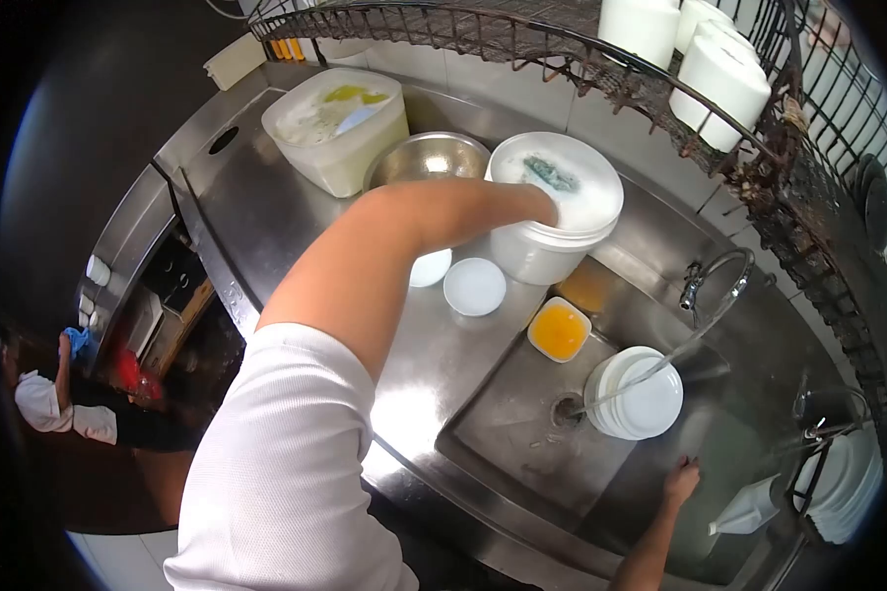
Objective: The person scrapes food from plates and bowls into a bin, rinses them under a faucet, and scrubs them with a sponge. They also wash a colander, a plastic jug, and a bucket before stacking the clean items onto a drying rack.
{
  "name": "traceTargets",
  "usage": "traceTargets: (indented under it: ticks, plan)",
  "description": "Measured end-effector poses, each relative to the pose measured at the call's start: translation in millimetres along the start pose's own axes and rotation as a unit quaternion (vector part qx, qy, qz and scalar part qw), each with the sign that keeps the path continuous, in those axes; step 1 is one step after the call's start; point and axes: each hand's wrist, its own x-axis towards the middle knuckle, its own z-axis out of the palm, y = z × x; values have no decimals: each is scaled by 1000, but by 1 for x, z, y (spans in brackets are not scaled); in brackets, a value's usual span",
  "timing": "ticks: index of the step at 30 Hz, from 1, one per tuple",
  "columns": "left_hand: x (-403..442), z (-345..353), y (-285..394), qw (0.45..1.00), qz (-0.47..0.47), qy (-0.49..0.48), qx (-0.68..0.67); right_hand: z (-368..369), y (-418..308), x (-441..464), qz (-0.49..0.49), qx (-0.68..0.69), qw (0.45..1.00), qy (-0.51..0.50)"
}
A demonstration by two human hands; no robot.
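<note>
My left hand (542,205) reaches over the rim of a white bucket (542,258) of foamy water. Its fingers are hidden in the suds, beside a green scouring pad (550,173). Low on the right, my right hand (682,481) is by the divider between the two sink basins, its fingers curled; whether they hold anything is hidden. Just above it, a stack of white plates or bowls (650,399) stands in the sink (522,424). Water runs from the faucet (695,286) across the stack. A square white dish with orange contents (560,330) sits at the sink's corner.
Left of the bucket are a metal bowl (429,158) and a square tub (340,163) of cloudy water. Small white bowls (475,288) lie on the counter. Overhead hangs a wire rack (522,34) with white cups. A white bottle (749,507) lies at right; another person (44,402) is far left.
</note>
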Motion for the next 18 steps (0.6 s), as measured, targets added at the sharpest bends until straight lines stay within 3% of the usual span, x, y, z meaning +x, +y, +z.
traceTargets:
  ticks: [6, 9, 10, 18]
  plan:
    - [16, 3, -7, 999, 29, 39, 9, -13, -10, -4, 8, -21, 1000, -3]
    - [-18, -9, 13, 972, -93, 62, -206, -17, -18, -7, 9, -39, 999, 0]
    - [-16, -9, 14, 969, -96, 59, -220, -18, -17, -8, 8, -51, 999, 1]
    - [19, 2, -4, 990, -27, 17, -134, -2, 5, 0, 38, -48, 998, -3]
